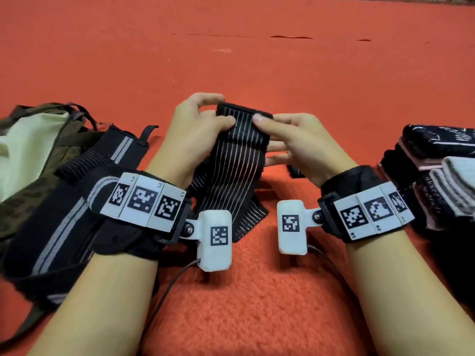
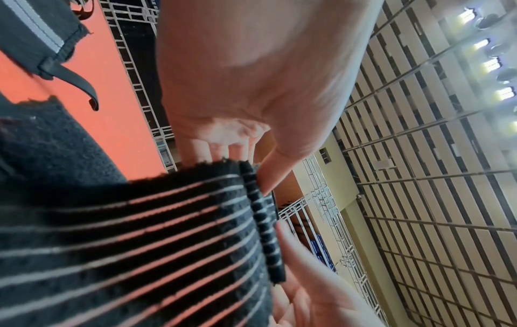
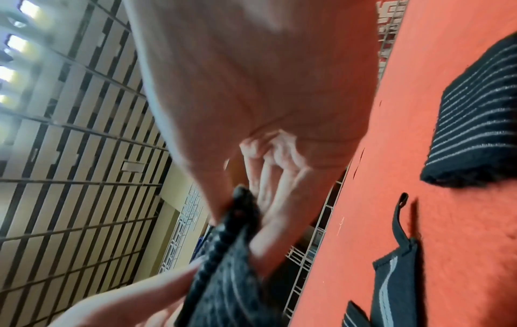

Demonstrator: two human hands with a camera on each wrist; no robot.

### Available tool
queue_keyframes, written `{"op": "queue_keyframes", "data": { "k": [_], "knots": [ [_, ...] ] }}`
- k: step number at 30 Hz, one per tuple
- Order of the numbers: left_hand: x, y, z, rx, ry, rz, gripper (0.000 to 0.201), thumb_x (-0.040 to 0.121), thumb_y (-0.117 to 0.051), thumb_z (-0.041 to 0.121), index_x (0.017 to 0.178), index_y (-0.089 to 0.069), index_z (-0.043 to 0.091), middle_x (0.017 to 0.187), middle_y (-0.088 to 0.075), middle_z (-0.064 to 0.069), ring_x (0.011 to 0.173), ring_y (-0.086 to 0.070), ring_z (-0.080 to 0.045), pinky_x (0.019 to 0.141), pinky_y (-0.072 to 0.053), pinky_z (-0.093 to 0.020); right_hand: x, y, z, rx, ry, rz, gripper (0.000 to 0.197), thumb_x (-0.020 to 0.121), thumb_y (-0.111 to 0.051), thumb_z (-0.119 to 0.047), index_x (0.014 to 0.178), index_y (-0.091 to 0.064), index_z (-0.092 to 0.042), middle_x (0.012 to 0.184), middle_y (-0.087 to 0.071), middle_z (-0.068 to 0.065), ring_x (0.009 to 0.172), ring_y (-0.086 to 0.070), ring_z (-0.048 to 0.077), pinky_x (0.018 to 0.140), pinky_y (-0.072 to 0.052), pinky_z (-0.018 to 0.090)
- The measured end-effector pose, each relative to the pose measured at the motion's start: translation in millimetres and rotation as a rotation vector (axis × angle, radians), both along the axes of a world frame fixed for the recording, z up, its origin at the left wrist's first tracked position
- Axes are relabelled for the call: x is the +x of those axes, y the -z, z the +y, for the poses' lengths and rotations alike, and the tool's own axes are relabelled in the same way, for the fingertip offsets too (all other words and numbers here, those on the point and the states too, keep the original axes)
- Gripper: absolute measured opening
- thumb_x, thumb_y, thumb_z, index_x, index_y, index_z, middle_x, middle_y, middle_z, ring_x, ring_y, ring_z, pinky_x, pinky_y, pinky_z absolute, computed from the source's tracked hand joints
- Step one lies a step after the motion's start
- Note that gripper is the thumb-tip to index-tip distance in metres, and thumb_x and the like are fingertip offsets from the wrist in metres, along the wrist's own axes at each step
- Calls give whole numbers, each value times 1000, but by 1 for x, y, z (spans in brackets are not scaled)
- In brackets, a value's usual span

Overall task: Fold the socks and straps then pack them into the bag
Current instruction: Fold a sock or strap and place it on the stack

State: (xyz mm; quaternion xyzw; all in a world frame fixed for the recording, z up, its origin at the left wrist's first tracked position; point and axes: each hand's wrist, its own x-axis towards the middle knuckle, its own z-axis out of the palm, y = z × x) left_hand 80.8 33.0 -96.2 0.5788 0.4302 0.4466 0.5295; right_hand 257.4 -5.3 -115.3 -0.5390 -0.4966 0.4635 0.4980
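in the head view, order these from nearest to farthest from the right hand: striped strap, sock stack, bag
1. striped strap: pinched at its top edge by the right hand, centre.
2. sock stack: on the carpet at the right edge.
3. bag: far left, beyond the left hand.

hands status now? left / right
Left hand: pinching the striped strap at its top edge.
Right hand: pinching the same strap.

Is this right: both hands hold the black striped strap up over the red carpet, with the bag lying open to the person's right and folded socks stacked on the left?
Not quite. Both hands, left hand and right hand, do hold the striped strap over the red carpet, but the sides are swapped: the head view shows the bag on the person's left and the stacked socks on the right.
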Motion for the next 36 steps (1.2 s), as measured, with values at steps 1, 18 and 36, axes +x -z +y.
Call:
{"op": "queue_keyframes", "data": {
  "k": [1,18,36],
  "knots": [
    [1,2,1,6,5,4,36,93,-64,2,126,-61,16,98,-75,-1,73,-73,-7,58,-55,-22,0,2,0,27,37,-16,30,99,-66,-28,113,-72,-2,96,-68,11,83,-63,28,59,-57,29],
    [-3,1,0,-159,232,-55,59,94,-40,73,100,-65,20,86,-70,-2,62,-62,-18,54,-48,-25,5,-5,-3,244,154,132,30,88,-63,12,106,-74,-9,94,-73,6,76,-68,13,53,-50,22],
    [2,14,3,105,-39,-11,14,91,-72,7,103,-73,12,92,-77,-9,83,-75,-20,69,-61,-33,-3,4,0,128,49,69,21,93,-69,-6,114,-72,-5,97,-75,8,77,-72,17,59,-56,26]
  ]
}}
